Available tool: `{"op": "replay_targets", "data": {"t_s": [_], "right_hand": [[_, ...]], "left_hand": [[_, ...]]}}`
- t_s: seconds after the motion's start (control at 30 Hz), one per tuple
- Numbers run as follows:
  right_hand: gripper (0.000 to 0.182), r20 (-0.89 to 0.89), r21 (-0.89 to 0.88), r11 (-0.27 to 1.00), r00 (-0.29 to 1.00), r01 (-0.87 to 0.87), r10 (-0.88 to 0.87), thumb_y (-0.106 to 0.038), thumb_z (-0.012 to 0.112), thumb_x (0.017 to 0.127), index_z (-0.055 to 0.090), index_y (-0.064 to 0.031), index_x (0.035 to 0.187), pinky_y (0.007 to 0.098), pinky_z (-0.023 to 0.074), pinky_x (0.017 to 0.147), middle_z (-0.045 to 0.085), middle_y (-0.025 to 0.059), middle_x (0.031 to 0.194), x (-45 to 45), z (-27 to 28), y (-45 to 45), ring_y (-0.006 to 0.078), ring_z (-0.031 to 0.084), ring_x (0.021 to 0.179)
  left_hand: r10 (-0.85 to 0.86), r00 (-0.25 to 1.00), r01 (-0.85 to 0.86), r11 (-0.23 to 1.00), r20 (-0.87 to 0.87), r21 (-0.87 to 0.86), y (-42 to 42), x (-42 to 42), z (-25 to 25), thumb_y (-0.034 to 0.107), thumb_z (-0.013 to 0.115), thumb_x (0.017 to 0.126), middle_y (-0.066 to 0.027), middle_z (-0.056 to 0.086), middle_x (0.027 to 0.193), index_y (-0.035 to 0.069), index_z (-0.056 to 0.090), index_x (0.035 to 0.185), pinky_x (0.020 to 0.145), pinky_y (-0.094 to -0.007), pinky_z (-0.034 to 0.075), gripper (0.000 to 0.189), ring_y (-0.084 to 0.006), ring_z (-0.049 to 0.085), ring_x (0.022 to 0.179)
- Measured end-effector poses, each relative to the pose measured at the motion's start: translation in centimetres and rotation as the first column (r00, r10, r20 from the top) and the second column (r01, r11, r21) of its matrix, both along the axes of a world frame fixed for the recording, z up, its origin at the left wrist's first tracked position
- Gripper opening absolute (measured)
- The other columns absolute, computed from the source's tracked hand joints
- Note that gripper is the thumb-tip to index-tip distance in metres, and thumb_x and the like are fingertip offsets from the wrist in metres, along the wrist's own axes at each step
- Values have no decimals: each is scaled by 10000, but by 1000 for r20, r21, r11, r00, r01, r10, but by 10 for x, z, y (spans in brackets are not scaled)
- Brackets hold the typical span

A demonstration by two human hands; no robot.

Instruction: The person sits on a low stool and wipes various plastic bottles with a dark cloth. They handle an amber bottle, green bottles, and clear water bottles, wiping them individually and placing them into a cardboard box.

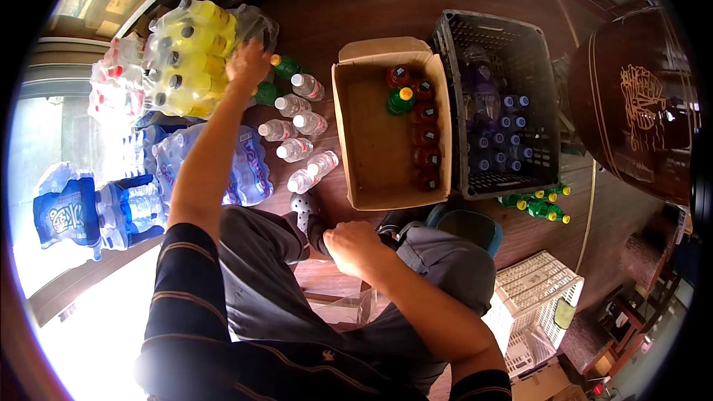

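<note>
My left hand (249,64) reaches forward to the edge of a film-wrapped pack of yellow drink bottles (206,58), by loose clear plastic film (257,22). Its fingertips are partly hidden, so its grip does not show. Two green bottles (286,67) lie just right of it. Closer to me, several clear bottles with white caps (301,147) are on the wooden floor. My right hand (353,248) is curled into a fist between my knees, with nothing visible in it. Ahead of it, an open cardboard box (379,161) holds several red-brown bottles (426,135) and one green bottle with a yellow cap (400,101).
A black plastic crate (548,100) with several bottles adjoins the box. More green bottles (543,209) lie beside it. Wrapped water packs (248,164) stand at left. A white crate (535,284), a blue-rimmed stool (490,234) and a large brown glazed jar (624,106) are at right.
</note>
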State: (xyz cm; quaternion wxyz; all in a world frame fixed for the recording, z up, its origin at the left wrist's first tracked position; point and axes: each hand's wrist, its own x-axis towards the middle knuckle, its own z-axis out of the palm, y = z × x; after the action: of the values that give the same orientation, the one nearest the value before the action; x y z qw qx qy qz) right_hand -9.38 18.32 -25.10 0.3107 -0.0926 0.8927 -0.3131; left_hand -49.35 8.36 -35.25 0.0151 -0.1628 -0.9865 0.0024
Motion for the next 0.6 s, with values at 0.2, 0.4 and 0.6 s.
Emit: {"op": "replay_targets", "data": {"t_s": [0.2, 0.4, 0.6], "right_hand": [[102, -71, 4, 999, 996, 54, -54, -106, 665, 799, 755, -67, 826, 413, 592, 704, 747, 146, 839, 2, -1, -1, 289, 746, 838], [101, -26, 14, 998, 998, 66, -65, -103, 666, 788, 753, -58, 816, 422, 588, 723, 746, 156, 848, -2, -6, 1, 301, 742, 853], [122, -68, -29, 998, 996, 49, -51, -66, 635, 796, 744, -21, 830, 431, 578, 793, 747, 174, 880, -9, -5, 1, 329, 735, 875]], "left_hand": [[14, 944, 36, 988, 329, -147, -101, -10, -79, 440, 586, 918, -208, 699, 1137, 82, 571, 1194, 957, -530, 504, 453, -426, 646, 1113], [-56, 970, 67, 997, 236, -39, -84, 14, -83, 334, 652, 910, -238, 711, 997, 70, 488, 1147, 835, -567, 534, 391, -451, 680, 976], [-183, 982, 184, 983, 44, -25, -101, 12, -29, 321, 686, 879, -251, 703, 919, 63, 540, 1202, 797, -566, 529, 438, -461, 675, 916]]}}
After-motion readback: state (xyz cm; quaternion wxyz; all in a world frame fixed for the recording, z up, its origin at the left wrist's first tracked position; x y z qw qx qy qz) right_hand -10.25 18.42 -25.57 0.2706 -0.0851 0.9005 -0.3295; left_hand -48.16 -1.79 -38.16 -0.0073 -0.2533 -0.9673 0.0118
